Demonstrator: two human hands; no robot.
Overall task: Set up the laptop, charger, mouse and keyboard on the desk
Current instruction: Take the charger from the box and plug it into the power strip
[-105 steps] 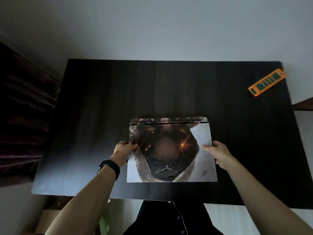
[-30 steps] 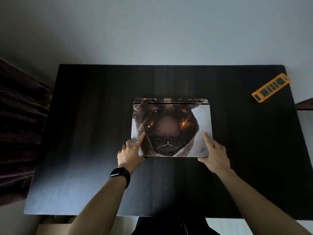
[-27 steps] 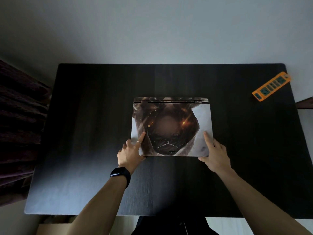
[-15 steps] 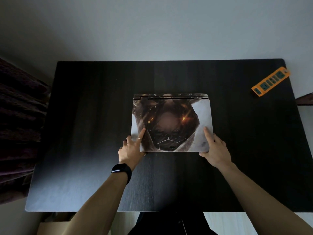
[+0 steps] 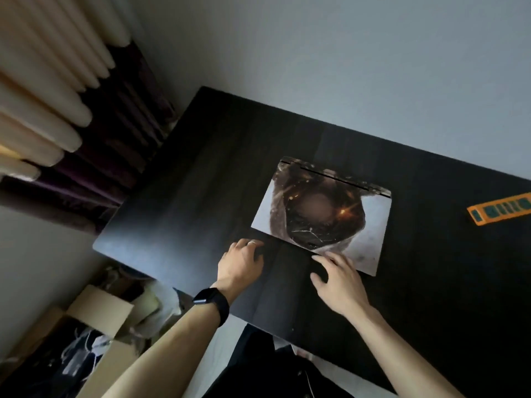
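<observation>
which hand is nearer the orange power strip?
Right. The right hand sits at the laptop, the orange power strip off to its right; the left hand is farther left, by the laptop's other corner.

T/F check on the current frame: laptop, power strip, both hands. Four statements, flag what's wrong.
1. The laptop is closed and lies flat on the desk. True.
2. The orange power strip lies on top of the laptop. False: it lies on the desk, apart from the laptop, off to its right.
3. The left hand has a dark watch at its wrist. True.
4. The right hand grips the power strip. False: it holds nothing, fingers spread at the laptop's near edge.
</observation>
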